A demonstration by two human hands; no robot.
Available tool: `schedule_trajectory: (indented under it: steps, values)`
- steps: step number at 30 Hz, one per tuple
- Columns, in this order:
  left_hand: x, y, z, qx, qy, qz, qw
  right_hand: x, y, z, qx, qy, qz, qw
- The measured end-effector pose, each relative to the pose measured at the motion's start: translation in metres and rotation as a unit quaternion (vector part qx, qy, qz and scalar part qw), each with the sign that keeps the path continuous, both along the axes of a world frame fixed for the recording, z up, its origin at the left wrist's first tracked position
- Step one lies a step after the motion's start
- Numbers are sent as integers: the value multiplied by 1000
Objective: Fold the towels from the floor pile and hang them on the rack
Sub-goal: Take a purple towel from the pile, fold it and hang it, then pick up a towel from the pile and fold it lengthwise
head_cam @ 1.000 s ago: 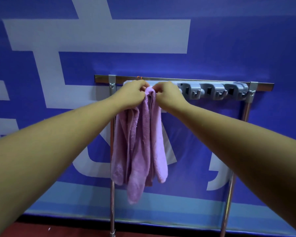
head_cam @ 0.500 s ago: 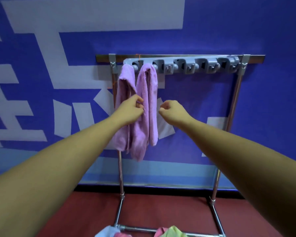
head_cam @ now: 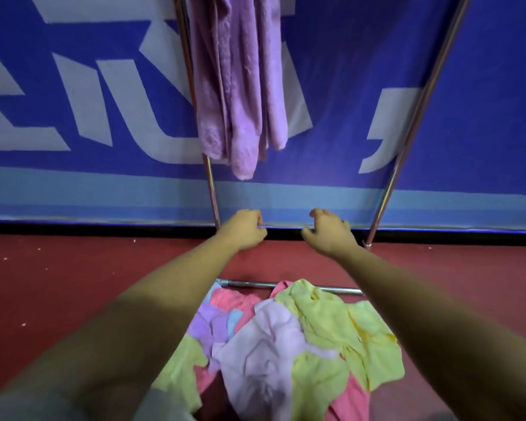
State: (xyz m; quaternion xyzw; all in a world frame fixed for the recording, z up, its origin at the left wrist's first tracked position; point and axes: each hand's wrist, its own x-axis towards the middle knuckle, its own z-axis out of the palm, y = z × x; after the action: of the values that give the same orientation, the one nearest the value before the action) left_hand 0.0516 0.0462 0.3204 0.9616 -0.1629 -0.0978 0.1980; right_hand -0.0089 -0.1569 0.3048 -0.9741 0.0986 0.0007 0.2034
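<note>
Both arms reach out over the red floor [head_cam: 73,284]. The left hand [head_cam: 245,229] and the right hand [head_cam: 328,230] hang in the air, a little apart, with their fingers bent softly. They hold nothing. A purple towel [head_cam: 237,86] hangs on the rack [head_cam: 212,189] up above the hands, in front of the blue wall [head_cam: 362,86]. The pile of towels [head_cam: 286,338] lies on the floor under the arms, by the rack's bottom bar, in yellow, pink, purple and light blue, all crumpled.

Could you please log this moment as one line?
left hand: empty | right hand: empty | towel: hanging on rack | pile: on floor
</note>
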Motion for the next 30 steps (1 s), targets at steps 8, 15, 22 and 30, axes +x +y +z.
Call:
schedule_trajectory:
  steps: [8,15,22,30]
  values:
    - [-18,-14,-131,13,107,7,994,-26,-17,-121,41,112,-27,993]
    - [-25,-21,-236,71,191,-37,978,-29,-19,-206,60,223,-27,973]
    - [-33,-32,-321,54,264,-28,963,-31,-9,-295,59,283,-35,957]
    - [-58,-35,-373,49,338,-48,938,-39,-39,-348,96,273,-105,951]
